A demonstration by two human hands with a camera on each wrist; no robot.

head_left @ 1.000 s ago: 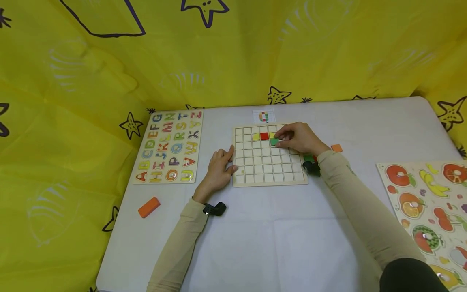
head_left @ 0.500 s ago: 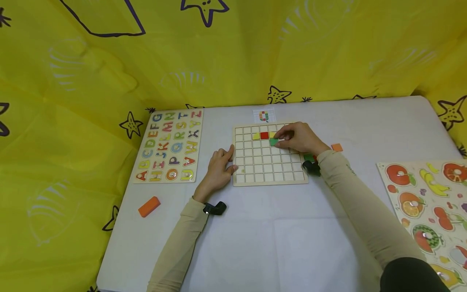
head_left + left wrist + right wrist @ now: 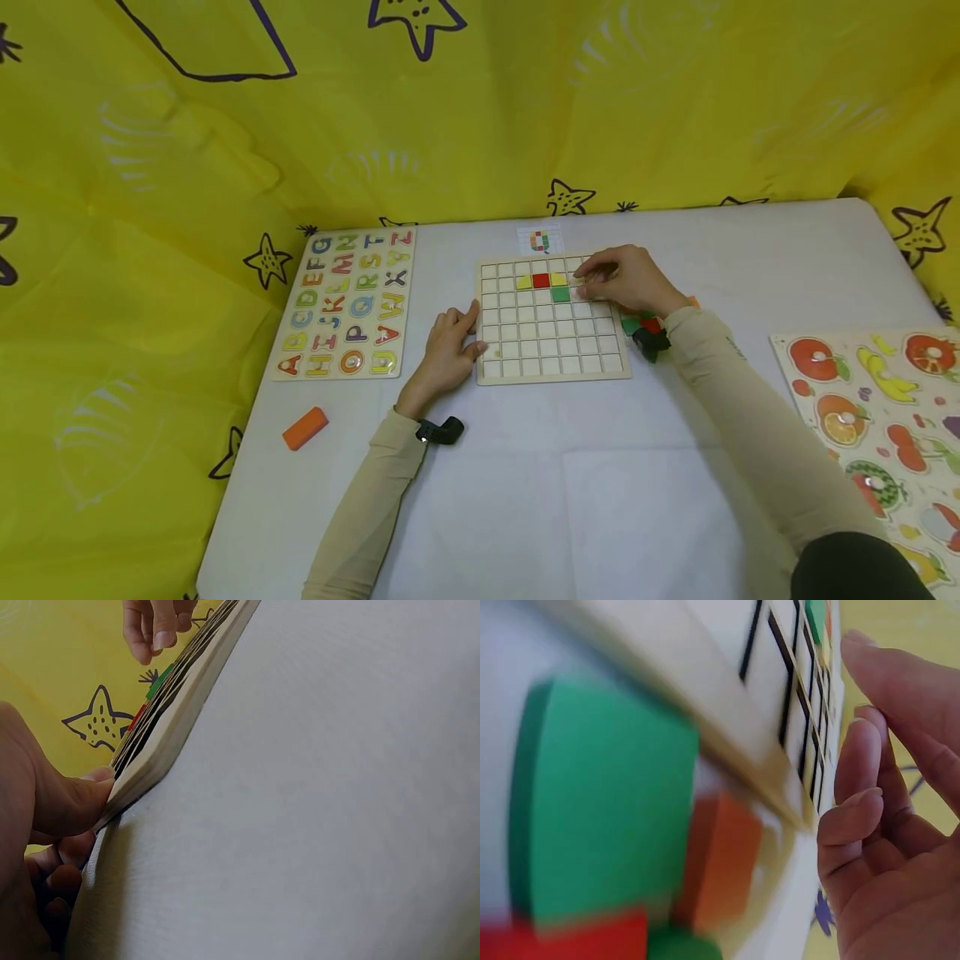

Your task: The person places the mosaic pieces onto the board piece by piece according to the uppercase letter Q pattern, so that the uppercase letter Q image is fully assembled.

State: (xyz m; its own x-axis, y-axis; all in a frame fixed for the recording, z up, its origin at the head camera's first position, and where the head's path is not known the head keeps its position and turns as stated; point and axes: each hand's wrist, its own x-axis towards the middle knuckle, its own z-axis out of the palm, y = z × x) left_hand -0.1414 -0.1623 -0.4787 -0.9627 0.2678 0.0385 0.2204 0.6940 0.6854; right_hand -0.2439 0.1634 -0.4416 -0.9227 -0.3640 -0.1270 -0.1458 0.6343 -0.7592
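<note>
In the head view, a wooden grid board (image 3: 529,342) lies on the table. One row holds a red square tile (image 3: 541,281) between two yellow tiles, the left yellow tile (image 3: 524,283) and the right yellow tile (image 3: 558,279). Under the right one sits a green tile (image 3: 560,294). My left hand (image 3: 447,353) rests its thumb and index finger against the board's left edge; the left wrist view shows the thumb (image 3: 75,799) touching the rim. Just right of the green tile, my right hand (image 3: 632,280) hovers over the board, thumb and fingers apart with nothing between them.
Loose green tiles (image 3: 615,802), a red and an orange one lie right of the board. Behind it stands a small pattern card (image 3: 539,241). An alphabet puzzle (image 3: 347,308) and an orange block (image 3: 305,428) lie left, a fruit puzzle (image 3: 862,417) right.
My right hand has let go of the green tile and drawn slightly right, leaving the tile in its square. The left hand stays at the board's edge.
</note>
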